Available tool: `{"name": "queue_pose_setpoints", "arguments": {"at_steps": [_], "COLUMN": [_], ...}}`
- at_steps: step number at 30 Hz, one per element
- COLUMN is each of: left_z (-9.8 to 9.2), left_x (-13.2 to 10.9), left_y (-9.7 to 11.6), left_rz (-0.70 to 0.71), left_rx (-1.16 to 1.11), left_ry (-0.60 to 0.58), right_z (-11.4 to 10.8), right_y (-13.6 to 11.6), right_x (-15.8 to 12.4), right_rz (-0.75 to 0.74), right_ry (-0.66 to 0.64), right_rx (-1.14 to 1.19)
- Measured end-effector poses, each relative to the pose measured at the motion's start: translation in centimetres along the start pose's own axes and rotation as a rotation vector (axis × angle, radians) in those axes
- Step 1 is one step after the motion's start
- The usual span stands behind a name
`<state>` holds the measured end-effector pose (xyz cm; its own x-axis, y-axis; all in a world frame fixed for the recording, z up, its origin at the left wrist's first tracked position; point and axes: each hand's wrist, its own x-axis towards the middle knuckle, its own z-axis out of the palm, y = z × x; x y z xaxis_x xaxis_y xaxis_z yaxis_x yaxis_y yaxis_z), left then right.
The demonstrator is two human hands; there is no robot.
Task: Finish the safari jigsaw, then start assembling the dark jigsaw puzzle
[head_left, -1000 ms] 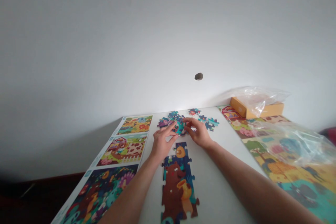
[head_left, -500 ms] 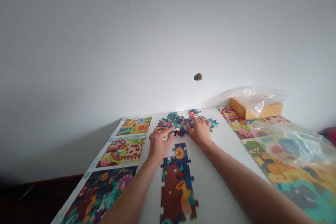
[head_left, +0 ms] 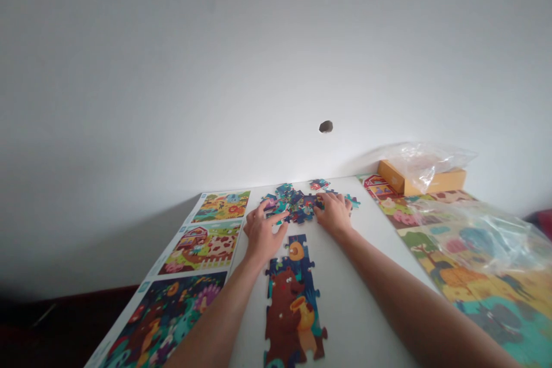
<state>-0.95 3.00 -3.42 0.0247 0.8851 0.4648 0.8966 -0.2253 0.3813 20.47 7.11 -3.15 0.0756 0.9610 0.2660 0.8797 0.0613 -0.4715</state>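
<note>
Loose puzzle pieces (head_left: pixel 297 198), dark blue, teal and purple, lie heaped near the wall. At the left side of this heap is my left hand (head_left: pixel 264 231), fingers spread, with its fingertips touching pieces. My right hand (head_left: pixel 336 213) rests at the heap's right side; its fingers are apart and its fingertips are on pieces. Neither hand is seen gripping a piece. Below and between the hands lies a joined puzzle strip (head_left: pixel 290 305) showing a brown bear with a yellow pot, with a single-piece-wide part at its top.
A sheet with three printed pictures (head_left: pixel 202 246) lies on the left. On the right are a farm-and-animal puzzle (head_left: pixel 457 270), a yellow box (head_left: pixel 444 181) and clear plastic bags (head_left: pixel 509 236). A white wall with a hole (head_left: pixel 326 126) stands behind.
My right hand has moved slightly right and back toward me, uncovering more of the heap. My left hand's fingers have spread farther apart.
</note>
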Motion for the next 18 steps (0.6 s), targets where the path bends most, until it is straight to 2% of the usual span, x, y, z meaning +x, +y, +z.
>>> {"name": "queue_pose_setpoints", "arguments": {"at_steps": [5, 11, 14, 18], "left_z": [-0.11, 0.01, 0.07, 0.07], "left_x": [-0.34, -0.39, -0.37, -0.38], "left_y": [0.33, 0.26, 0.16, 0.19], "left_rz": [0.157, 0.134, 0.12, 0.102], "left_rx": [0.019, 0.027, 0.037, 0.045], "left_ry": [-0.115, -0.117, -0.116, -0.11], "right_z": [0.29, 0.33, 0.3, 0.42], "right_y": [0.1, 0.14, 0.21, 0.66], "right_x": [0.24, 0.41, 0.44, 0.82], "right_rz": [-0.046, -0.08, -0.058, 0.018], "right_ry": [-0.038, -0.042, 0.008, 0.141], "right_rx": [0.007, 0.039, 0.068, 0.156]}}
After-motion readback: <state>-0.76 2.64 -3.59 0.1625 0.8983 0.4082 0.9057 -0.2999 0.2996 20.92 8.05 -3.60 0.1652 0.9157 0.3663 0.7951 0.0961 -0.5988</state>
